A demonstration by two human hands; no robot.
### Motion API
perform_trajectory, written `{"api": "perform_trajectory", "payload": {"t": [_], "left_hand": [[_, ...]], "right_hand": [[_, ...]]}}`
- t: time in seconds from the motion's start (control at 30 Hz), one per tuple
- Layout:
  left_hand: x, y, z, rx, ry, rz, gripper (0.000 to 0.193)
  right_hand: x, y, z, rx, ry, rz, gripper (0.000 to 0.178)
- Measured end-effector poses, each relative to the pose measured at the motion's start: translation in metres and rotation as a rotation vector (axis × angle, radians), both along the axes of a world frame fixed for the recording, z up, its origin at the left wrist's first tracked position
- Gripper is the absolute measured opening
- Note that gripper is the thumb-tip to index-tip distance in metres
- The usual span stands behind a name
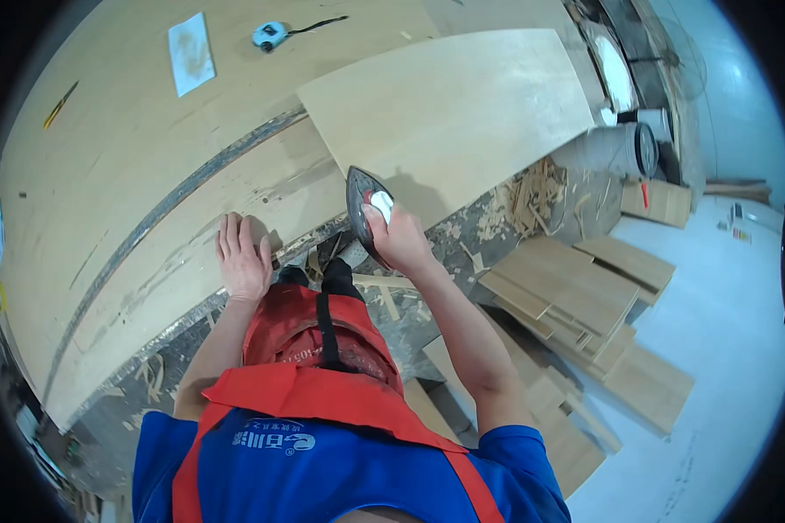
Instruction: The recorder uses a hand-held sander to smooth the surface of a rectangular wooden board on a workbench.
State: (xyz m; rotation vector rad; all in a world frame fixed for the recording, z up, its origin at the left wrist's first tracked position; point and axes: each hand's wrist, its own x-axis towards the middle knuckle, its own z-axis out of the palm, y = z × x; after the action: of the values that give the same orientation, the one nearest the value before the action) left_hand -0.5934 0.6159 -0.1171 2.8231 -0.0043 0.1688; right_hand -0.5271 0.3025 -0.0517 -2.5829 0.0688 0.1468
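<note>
My right hand [399, 241] is wrapped round the white handle of a clothes iron [358, 193]. The iron is tilted, its dark pointed soleplate turned to the left, at the near left edge of a pale wood panel [462, 105]. That panel lies on the workbench [148, 157] and reaches past its near edge. Flat on the bench's near edge rests my left hand [242, 253], fingers stretched out, holding nothing. A dark grey strip [183, 196] curves along the bench top beyond it.
On the bench lie a tape measure [270, 35], a stained white sheet [191, 54] and a yellow cutter knife [59, 106]. Stacked wood boards [576, 288] stand at the right. Wood shavings [532, 193] litter the floor, near a whitish bucket [606, 150].
</note>
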Motion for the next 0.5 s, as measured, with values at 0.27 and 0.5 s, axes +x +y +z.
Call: {"api": "perform_trajectory", "payload": {"t": [0.27,0.5], "left_hand": [[0.003,0.003,-0.003,-0.071,0.115,0.027,0.057],[0.001,0.009,0.003,-0.086,0.127,0.024,0.058]], "right_hand": [[0.094,0.011,0.012,0.067,0.254,-0.157,0.069],[0.136,0.053,0.031,-0.097,0.182,-0.004,0.076]]}}
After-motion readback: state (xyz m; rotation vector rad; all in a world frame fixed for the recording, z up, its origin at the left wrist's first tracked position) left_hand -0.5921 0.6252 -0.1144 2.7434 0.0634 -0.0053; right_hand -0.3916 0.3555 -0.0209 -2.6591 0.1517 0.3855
